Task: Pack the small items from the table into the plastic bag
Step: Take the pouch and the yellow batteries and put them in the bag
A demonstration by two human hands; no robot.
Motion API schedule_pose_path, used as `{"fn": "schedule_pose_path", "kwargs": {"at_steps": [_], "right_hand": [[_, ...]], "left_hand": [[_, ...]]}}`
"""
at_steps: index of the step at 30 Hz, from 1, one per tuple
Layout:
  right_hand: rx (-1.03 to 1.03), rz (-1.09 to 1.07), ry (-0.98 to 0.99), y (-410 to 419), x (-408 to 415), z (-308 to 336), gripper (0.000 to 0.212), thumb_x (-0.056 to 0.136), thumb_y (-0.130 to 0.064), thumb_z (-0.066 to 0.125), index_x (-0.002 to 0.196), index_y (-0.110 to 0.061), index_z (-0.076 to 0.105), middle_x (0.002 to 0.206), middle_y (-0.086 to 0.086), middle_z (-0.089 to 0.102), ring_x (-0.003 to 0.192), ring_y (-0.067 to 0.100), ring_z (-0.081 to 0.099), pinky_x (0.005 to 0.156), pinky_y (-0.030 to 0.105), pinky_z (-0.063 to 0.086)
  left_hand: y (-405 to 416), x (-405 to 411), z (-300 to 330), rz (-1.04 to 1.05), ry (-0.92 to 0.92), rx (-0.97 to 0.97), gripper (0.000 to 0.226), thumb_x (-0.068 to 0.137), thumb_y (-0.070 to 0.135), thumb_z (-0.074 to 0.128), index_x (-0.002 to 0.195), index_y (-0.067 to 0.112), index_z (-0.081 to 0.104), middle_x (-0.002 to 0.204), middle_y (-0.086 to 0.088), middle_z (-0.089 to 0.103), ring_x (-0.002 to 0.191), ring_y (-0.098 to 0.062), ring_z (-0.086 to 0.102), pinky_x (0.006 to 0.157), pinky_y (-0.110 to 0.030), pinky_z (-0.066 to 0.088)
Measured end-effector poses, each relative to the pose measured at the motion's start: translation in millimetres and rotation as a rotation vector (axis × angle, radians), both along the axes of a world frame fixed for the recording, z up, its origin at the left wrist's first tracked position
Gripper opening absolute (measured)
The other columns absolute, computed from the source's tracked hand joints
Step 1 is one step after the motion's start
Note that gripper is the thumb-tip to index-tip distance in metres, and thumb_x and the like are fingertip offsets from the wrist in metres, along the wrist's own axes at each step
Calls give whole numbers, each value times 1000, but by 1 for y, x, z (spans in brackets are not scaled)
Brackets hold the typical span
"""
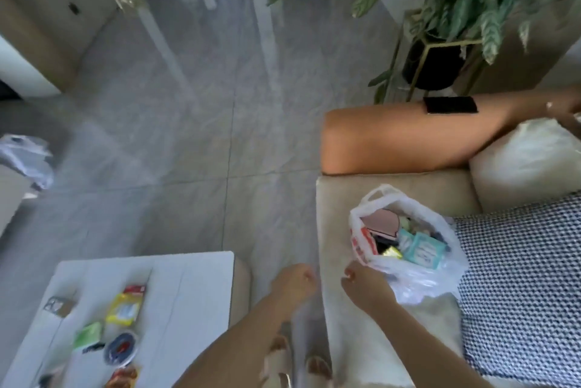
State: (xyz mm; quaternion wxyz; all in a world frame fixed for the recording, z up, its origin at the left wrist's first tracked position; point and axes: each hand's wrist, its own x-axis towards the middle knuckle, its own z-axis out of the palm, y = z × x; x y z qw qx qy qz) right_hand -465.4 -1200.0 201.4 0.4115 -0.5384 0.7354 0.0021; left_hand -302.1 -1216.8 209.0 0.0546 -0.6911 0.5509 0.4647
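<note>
A white plastic bag (418, 280) stands open on the beige sofa seat (361, 334), holding several small items such as a teal wipes pack (424, 249) and a pink case (380, 221). My right hand (364, 287) touches the bag's near left edge, fingers curled; whether it pinches the plastic is unclear. My left hand (295, 284) hovers in a loose fist between the table and sofa, with nothing visible in it. On the white table (195, 309) at lower left lie a yellow packet (124, 309), a green packet (88, 334) and a round dark tin (121, 348).
Another person's bare leg (393, 139) rests on the sofa behind the bag with a black phone (449, 104) on it. A patterned cushion (518, 277) lies right of the bag. A potted plant (440, 60) stands behind. Grey tiled floor (188, 136) spreads ahead.
</note>
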Motion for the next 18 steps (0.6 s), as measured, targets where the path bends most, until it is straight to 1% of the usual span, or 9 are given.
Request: {"fn": "schedule_pose_path", "kwargs": {"at_steps": [3,5,6,8,9,12,13,16,18], "right_hand": [[11,205,35,3,40,-5,31,96,-28,42,121,-15,53,122,6,59,113,24,56,95,33,44],[14,328,76,6,72,-8,33,97,-29,39,123,-12,52,126,6,57,118,24,54,96,30,41],[19,376,82,9,89,-11,34,97,-30,39,123,-12,52,127,8,57,118,24,54,95,30,41],[36,460,80,19,122,-17,37,96,-34,42,125,-14,52,127,9,58,117,24,55,94,30,42],[38,505,83,25,140,-18,37,95,-35,43,124,-15,53,125,8,59,116,24,56,94,29,43],[0,698,113,44,195,-21,34,94,-34,43,116,-13,57,120,9,63,114,24,57,91,27,42],[-3,749,113,52,215,-21,33,94,-34,43,115,-13,57,119,9,63,115,24,56,90,26,42],[-6,903,135,80,264,-20,33,93,-34,40,114,-15,58,117,7,64,114,24,56,89,28,41],[-4,1000,146,101,293,-20,27,93,-35,38,101,-16,56,104,6,64,109,25,58,82,29,41]], "left_hand": [[30,50,-2,170,-2,31,25,90,26,54,105,10,68,115,-9,66,108,-22,62,87,-25,47],[55,89,-7,302,14,69,20,93,26,54,102,14,67,109,-4,64,101,-13,62,80,-19,42],[70,108,-11,369,14,87,19,93,29,54,102,17,65,109,0,61,101,-10,61,83,-17,41],[103,143,-17,507,-19,100,30,90,38,57,114,20,63,120,9,56,116,-13,56,98,-22,42],[119,159,-16,568,-35,110,31,89,40,57,113,22,64,121,10,58,118,-16,56,100,-25,43],[169,203,-24,740,-22,137,19,79,45,61,84,27,63,110,-1,68,108,-23,63,92,-30,49],[185,215,-26,787,-21,134,18,79,45,62,80,27,61,109,-2,68,107,-23,64,93,-30,50],[227,243,-27,880,-35,144,23,86,41,58,101,25,66,119,-1,64,111,-22,60,97,-31,48],[257,259,-30,921,-41,141,29,88,43,55,109,25,65,123,3,60,112,-19,58,94,-27,47]]}}
